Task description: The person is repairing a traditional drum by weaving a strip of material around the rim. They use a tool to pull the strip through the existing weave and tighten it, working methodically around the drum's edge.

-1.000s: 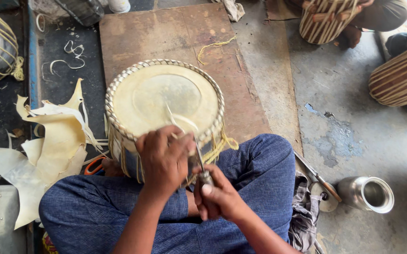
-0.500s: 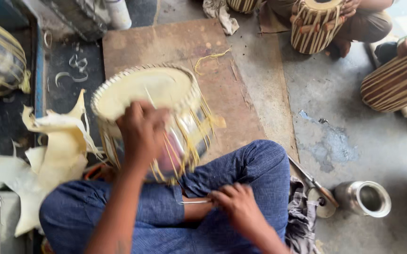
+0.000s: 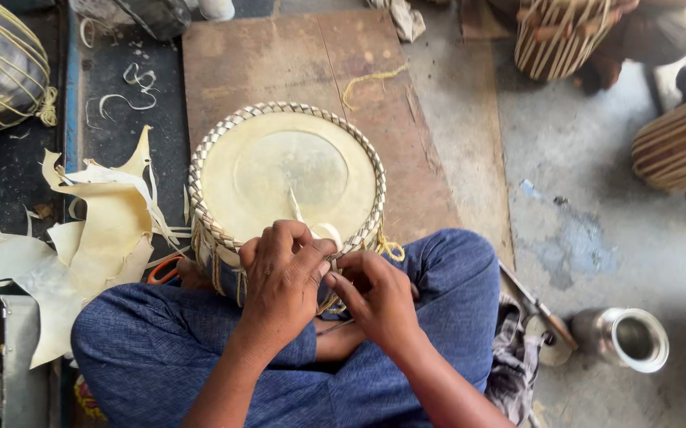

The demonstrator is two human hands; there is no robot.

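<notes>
Pinching a pale strap [image 3: 311, 230] at the drum [image 3: 287, 178] rim nearest your lap, your left hand [image 3: 283, 277] and right hand [image 3: 375, 293] keep fingers clamped together; a slip could loosen the woven edging.

Smooth matt hide drumhead [image 3: 287, 170], woven-strip rim; worn wooden board [image 3: 279, 63]; shiny metal cup [image 3: 624, 339].

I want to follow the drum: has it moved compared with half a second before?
Yes. The drum was tipped toward the person's left; now its head faces up, level against the wooden board, both hands at its near rim.
</notes>
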